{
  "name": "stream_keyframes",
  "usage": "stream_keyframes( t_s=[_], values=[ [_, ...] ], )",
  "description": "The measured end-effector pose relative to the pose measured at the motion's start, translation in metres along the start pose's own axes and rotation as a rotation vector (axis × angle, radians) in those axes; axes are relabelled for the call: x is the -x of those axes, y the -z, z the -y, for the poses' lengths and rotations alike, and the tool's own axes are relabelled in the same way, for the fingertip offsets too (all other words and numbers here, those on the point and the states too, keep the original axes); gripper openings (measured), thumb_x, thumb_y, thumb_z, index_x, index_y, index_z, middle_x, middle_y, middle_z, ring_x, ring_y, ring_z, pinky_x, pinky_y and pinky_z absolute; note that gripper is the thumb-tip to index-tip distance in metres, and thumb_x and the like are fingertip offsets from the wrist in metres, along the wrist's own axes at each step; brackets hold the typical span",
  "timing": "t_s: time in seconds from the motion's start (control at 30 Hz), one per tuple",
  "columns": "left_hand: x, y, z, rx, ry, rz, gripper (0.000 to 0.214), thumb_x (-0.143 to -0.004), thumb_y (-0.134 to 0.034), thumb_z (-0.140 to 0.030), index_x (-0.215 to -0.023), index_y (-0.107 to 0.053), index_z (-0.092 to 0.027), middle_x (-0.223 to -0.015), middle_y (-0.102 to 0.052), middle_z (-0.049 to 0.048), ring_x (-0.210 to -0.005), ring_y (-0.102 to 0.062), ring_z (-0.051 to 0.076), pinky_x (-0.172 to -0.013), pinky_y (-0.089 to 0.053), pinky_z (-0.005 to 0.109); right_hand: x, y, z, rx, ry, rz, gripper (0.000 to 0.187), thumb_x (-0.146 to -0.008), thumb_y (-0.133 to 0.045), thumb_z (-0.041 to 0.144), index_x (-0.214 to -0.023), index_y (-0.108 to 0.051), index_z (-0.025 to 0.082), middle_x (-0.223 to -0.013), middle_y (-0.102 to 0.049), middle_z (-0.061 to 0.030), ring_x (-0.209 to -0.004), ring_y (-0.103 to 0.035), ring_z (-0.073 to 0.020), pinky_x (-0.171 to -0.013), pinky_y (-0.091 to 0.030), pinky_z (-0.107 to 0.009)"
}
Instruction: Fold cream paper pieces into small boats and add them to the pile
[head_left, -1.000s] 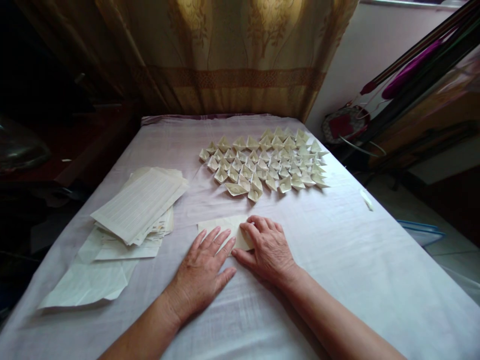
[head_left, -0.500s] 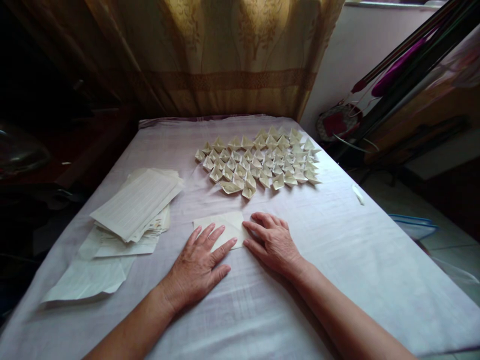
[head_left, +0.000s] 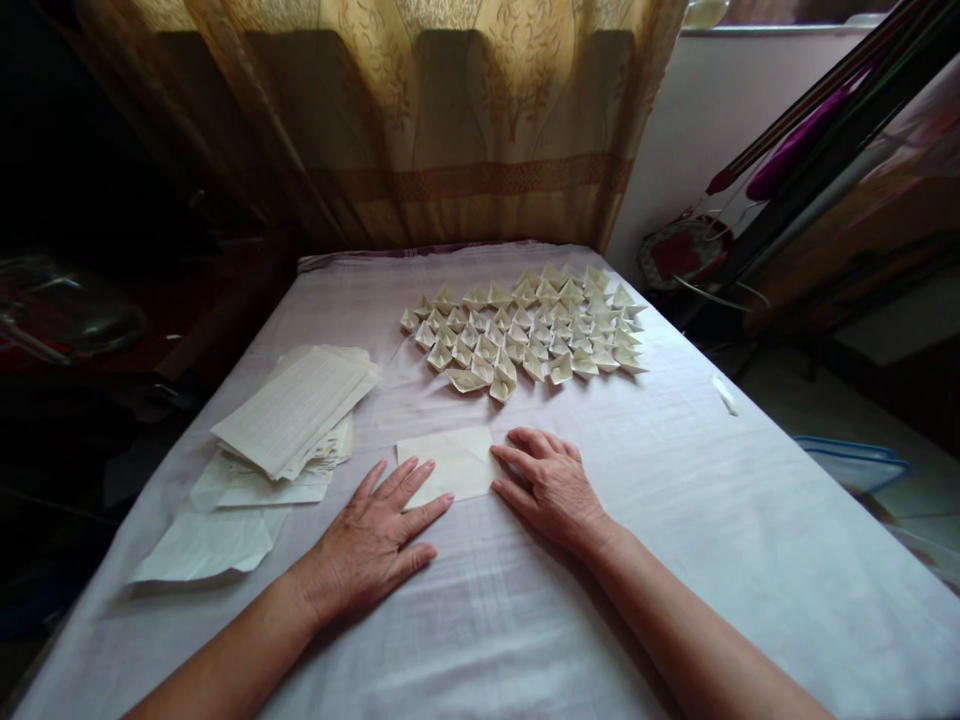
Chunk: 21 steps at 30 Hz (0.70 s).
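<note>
A small cream sheet of paper lies flat on the cloth-covered table in front of me. My left hand is palm down with its fingers spread, the fingertips resting over the paper's left and lower-left part. At the opposite side, my right hand lies with its thumb and index fingertip against the paper's right edge; its fingers are stretched out and a little bent. Beyond the paper stand many folded paper boats, set close together in rows.
To the left is a loose stack of printed paper sheets, with a crumpled sheet under its near end. A white scrap lies by the table's right edge. Behind the table hangs a patterned gold curtain.
My left hand has slid left and slightly toward me across the paper, uncovering more of it. My right hand stays at the right edge. The whole view has shifted slightly.
</note>
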<state>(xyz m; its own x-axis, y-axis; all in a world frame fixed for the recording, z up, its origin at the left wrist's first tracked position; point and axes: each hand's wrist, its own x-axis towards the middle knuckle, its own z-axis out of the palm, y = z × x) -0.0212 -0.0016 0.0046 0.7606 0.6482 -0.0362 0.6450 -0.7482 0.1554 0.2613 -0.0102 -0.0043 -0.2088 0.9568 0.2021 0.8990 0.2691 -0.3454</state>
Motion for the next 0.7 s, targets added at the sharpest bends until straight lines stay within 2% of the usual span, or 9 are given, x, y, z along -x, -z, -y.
stream_keyframes(
  t_s=[0.17, 0.37, 0.5, 0.6, 0.7],
  values=[
    [0.022, 0.006, 0.012, -0.059, 0.023, 0.008, 0.053, -0.095, -0.047, -0.053, -0.146, -0.036, -0.043, -0.158, -0.033, 0.0050, -0.145, -0.030, 0.029, -0.118, -0.013, 0.054, 0.000, -0.001, -0.001, 0.008, 0.010, -0.002, 0.035, -0.087, -0.063, 0.038, -0.121, -0.066, 0.029, -0.128, -0.060, -0.0089, -0.114, -0.053, -0.0265, -0.095, -0.036, -0.043],
    [0.038, 0.011, 0.019, -0.109, 0.017, -0.038, 0.050, -0.095, -0.047, -0.053, -0.143, -0.044, -0.041, -0.157, -0.036, 0.0035, -0.144, -0.032, 0.027, -0.119, -0.008, 0.051, 0.000, -0.002, -0.001, 0.030, 0.021, -0.006, 0.033, -0.087, -0.063, 0.037, -0.120, -0.067, 0.030, -0.126, -0.061, -0.0085, -0.114, -0.053, -0.0259, -0.094, -0.038, -0.042],
    [0.032, 0.014, 0.013, -0.103, 0.002, -0.091, 0.039, -0.097, -0.047, -0.044, -0.132, -0.059, -0.033, -0.150, -0.048, 0.0037, -0.141, -0.037, 0.026, -0.119, -0.012, 0.050, -0.001, -0.004, -0.003, 0.040, 0.026, -0.019, 0.034, -0.087, -0.064, 0.038, -0.119, -0.068, 0.029, -0.126, -0.061, -0.0088, -0.114, -0.054, -0.0262, -0.094, -0.039, -0.043],
    [0.019, 0.015, 0.005, -0.088, -0.034, -0.182, 0.029, -0.099, -0.044, -0.032, -0.113, -0.068, -0.027, -0.131, -0.065, 0.0026, -0.130, -0.050, 0.023, -0.118, -0.018, 0.049, -0.001, -0.004, -0.003, 0.052, 0.043, -0.033, 0.031, -0.089, -0.062, 0.036, -0.117, -0.069, 0.028, -0.125, -0.062, -0.0095, -0.113, -0.055, -0.0254, -0.094, -0.039, -0.042],
    [0.004, 0.016, -0.005, -0.115, -0.044, -0.259, 0.022, -0.097, -0.046, -0.024, -0.092, -0.067, -0.021, -0.111, -0.072, 0.0033, -0.119, -0.058, 0.022, -0.118, -0.022, 0.049, 0.001, -0.002, 0.003, 0.092, 0.045, -0.047, 0.030, -0.090, -0.059, 0.034, -0.117, -0.069, 0.026, -0.128, -0.061, -0.0113, -0.115, -0.055, -0.0259, -0.096, -0.039, -0.043]
  ],
)
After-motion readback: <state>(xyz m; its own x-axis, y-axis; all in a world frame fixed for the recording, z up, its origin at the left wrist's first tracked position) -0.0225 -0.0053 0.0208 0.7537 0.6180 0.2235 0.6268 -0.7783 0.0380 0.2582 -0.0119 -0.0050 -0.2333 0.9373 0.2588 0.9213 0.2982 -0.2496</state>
